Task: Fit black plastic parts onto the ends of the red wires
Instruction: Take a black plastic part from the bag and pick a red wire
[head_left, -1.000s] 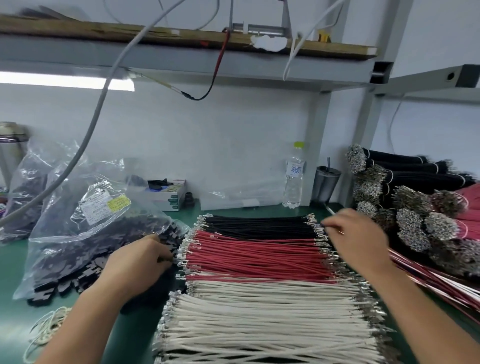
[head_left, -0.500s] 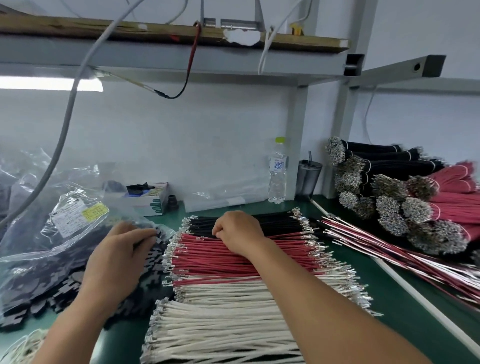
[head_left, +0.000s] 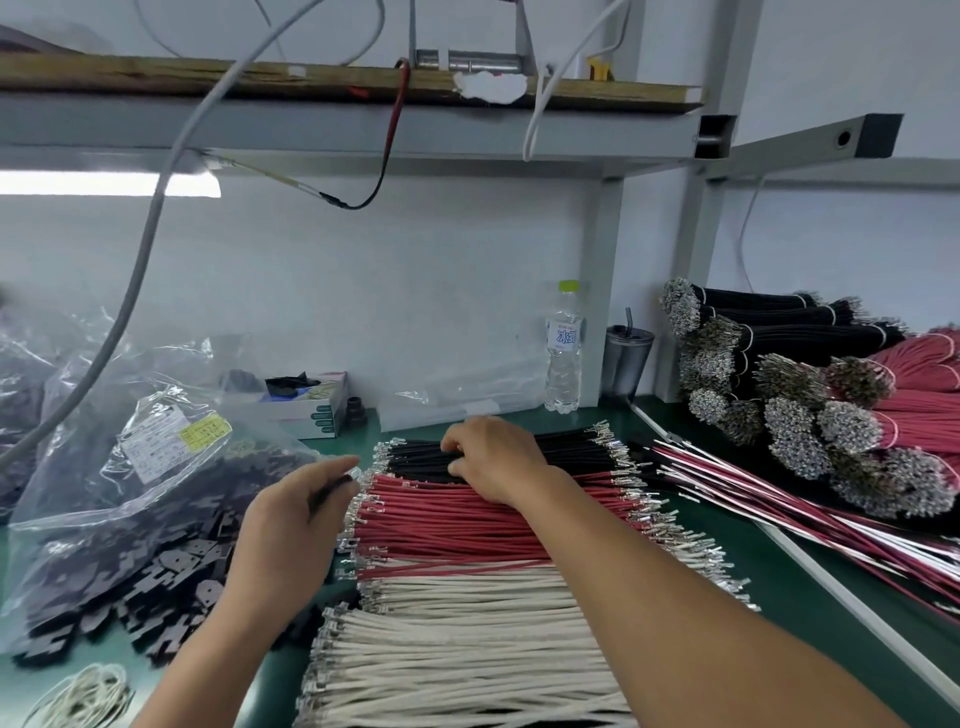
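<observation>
Between the hands (head_left: 291, 514) (head_left: 491, 457) — red wires (head_left: 467, 525), right touching.

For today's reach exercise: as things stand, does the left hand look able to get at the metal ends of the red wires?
Probably yes. The left hand hovers right beside the red wires, at their metal-tipped left ends, with nothing between them. The right hand rests farther back on the wires, out of the way.

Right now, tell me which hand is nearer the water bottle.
Right. The right hand rests on the black wires just in front of the water bottle; the left hand is further left, at the red wires' left ends.
</observation>
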